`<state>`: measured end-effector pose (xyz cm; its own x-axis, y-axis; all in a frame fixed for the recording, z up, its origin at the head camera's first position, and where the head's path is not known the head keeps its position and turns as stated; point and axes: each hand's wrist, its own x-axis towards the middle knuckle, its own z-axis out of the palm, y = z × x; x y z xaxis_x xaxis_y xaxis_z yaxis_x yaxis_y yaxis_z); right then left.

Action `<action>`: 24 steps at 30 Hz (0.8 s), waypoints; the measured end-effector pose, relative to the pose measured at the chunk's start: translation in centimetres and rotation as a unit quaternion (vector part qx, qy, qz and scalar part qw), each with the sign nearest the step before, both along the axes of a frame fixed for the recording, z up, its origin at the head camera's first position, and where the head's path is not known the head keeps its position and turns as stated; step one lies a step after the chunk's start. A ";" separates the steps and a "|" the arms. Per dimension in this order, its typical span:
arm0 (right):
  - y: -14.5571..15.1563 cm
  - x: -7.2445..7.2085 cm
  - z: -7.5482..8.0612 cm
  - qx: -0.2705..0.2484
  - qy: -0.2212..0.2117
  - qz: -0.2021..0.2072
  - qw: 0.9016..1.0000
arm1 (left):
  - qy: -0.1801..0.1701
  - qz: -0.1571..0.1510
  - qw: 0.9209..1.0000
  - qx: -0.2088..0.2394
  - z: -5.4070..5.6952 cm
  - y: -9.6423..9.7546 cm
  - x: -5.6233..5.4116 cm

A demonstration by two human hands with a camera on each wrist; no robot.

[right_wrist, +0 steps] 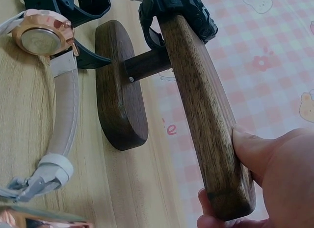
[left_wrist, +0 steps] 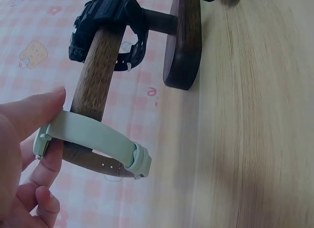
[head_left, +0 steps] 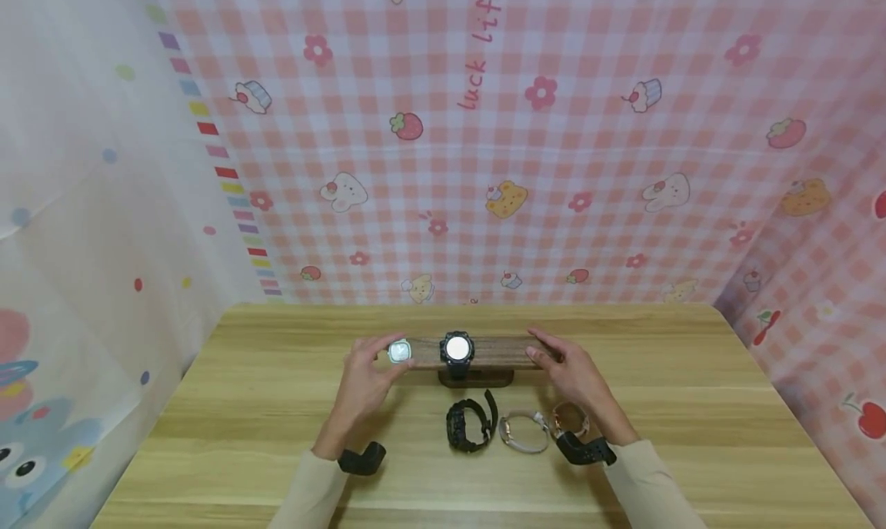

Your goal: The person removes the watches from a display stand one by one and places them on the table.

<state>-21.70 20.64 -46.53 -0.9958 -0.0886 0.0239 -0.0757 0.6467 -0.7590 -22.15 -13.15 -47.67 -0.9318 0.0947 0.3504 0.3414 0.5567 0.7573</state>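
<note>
A dark wooden watch stand [head_left: 508, 352] has a crossbar on a short post over an oval base [right_wrist: 115, 85]. Around the bar's left end hangs a mint green watch [left_wrist: 93, 132], its strap closed in a loop. My left hand [head_left: 364, 377] pinches this watch by its case, thumb on one side and fingers on the other. Near the middle of the bar sits a black watch [head_left: 457, 349], its round face shining white. With thumb and fingers on opposite sides, my right hand [head_left: 576, 371] grips the bar's bare right end [right_wrist: 223, 174].
In front of the stand, a second black watch [head_left: 457, 427] stands on its side on the wooden table [head_left: 228, 437]. Right of it lie a watch with a pale strap [head_left: 529, 446] and a rose-gold one [head_left: 569, 417], partly under my right wrist. A checked cloth [head_left: 443, 168] hangs behind the table.
</note>
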 end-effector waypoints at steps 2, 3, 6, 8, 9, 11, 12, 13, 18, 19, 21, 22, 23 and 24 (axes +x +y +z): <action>0.0 0.0 0.0 -0.001 0.000 0.001 1.000 | -0.003 0.006 1.000 -0.001 0.0 -0.2 0.0; 0.0 0.0 0.0 -0.001 0.001 0.002 1.000 | -0.003 0.008 1.000 0.000 0.0 -0.3 0.1; 0.0 0.1 0.0 0.001 0.004 0.004 1.000 | 0.001 0.010 1.000 0.004 0.1 -0.6 0.2; 0.0 0.1 0.1 0.000 0.004 0.004 1.000 | 0.008 0.014 1.000 0.002 0.1 -0.8 0.3; 0.0 0.1 0.2 0.000 0.004 0.004 1.000 | 0.010 0.016 1.000 0.001 0.1 -0.9 0.4; 0.0 0.2 0.3 -0.003 0.001 0.003 1.000 | 0.014 0.021 1.000 -0.001 0.2 -1.2 0.6; 0.0 0.2 0.3 -0.005 -0.001 0.002 1.000 | 0.017 0.024 1.000 -0.003 0.2 -1.3 0.7; 0.0 0.2 0.4 -0.006 -0.002 0.002 1.000 | 0.019 0.027 0.999 -0.005 0.2 -1.4 0.8; 0.0 0.2 0.5 -0.010 -0.008 0.003 1.000 | 0.034 0.026 0.999 -0.011 0.4 -2.1 1.5; 0.0 0.2 0.5 -0.012 -0.010 0.003 1.000 | 0.036 0.024 0.999 -0.013 0.5 -2.2 1.6; 0.0 0.1 0.5 -0.019 -0.017 0.004 1.000 | 0.044 0.018 0.999 -0.021 0.5 -2.4 1.9; 0.0 0.1 0.5 -0.020 -0.019 0.004 1.000 | 0.049 0.015 0.998 -0.024 0.6 -2.5 2.0; 0.0 0.1 0.5 -0.021 -0.019 0.003 1.000 | 0.053 0.012 0.998 -0.028 0.6 -2.6 2.1; 0.0 0.0 0.4 -0.020 -0.019 0.002 1.000 | 0.058 0.010 0.998 -0.032 0.6 -2.7 2.2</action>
<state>-21.68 20.62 -46.09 -0.9956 -0.0933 -0.0096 -0.0502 0.6159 -0.7862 -20.00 -15.85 -47.09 -0.8875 0.1017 0.4494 0.4124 0.6105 0.6762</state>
